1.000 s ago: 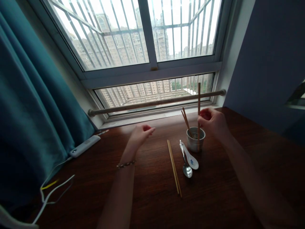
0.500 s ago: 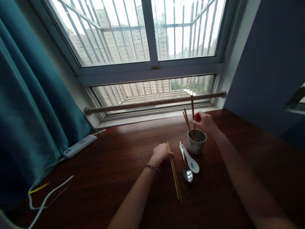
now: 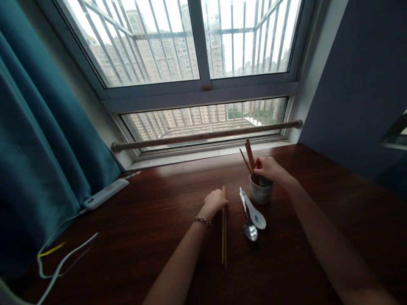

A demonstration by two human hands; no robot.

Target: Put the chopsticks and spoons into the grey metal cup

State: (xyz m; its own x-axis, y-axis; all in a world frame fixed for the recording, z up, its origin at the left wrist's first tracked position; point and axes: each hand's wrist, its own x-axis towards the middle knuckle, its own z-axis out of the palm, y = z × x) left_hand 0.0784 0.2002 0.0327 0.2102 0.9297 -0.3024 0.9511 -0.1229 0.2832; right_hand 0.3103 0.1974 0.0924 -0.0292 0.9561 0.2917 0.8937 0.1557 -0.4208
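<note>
My left hand (image 3: 215, 201) rests on the dark wooden table (image 3: 133, 237) with its fingers closed on the far end of a pair of wooden chopsticks (image 3: 224, 237) that lie flat. My right hand (image 3: 269, 168) hovers over a small metal cup (image 3: 261, 194) and touches the chopsticks (image 3: 249, 156) standing tilted in it. Whether it still grips them I cannot tell. Beside the cup lie a white ceramic spoon (image 3: 255, 214) and a metal spoon (image 3: 249, 228).
A white power strip (image 3: 104, 194) with cables (image 3: 63, 258) lies at the table's left, near a teal curtain (image 3: 38, 140). A wooden rail (image 3: 206, 134) runs along the window behind the table. A blue-grey wall (image 3: 359, 80) stands at the right.
My right hand lowered a raised chopstick into the cup beside the others. My left hand came down onto the flat pair and swung it from slanted to nearly straight.
</note>
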